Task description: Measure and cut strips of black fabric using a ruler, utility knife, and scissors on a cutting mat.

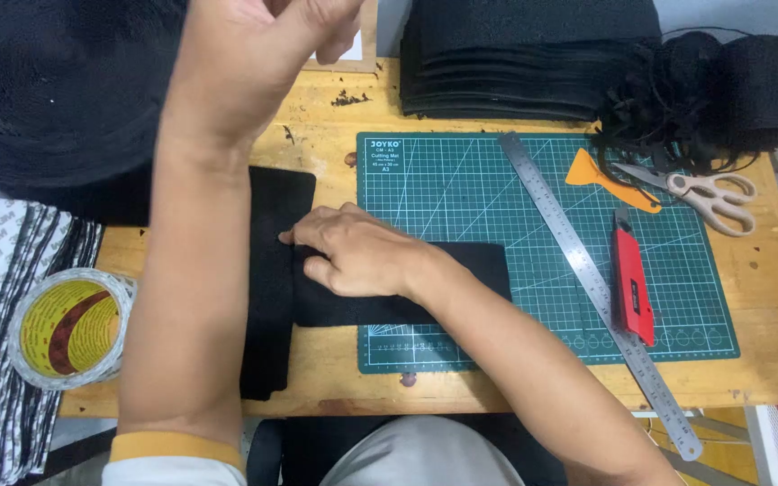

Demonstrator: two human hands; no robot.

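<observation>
Nearest the camera the two forearms run up from the bottom edge, the left one crossing high over the wooden surface (335, 378). Just beyond the right wrist, the right hand (353, 252) lies flat, palm down, fingers together and pressed on a black fabric strip (461, 265) whose long axis runs sideways, from under that hand out toward the person's right over the green cutting mat (497, 193). At the fingertips this strip meets a second black fabric piece (272, 288), which lies crosswise, its long axis running away from the body, directly under the raised left forearm. The right hand is the nearer one to both pieces. Farther off, the left hand (263, 36) hangs lifted well above the surface, fingers curled together; whether it pinches anything I cannot tell.
</observation>
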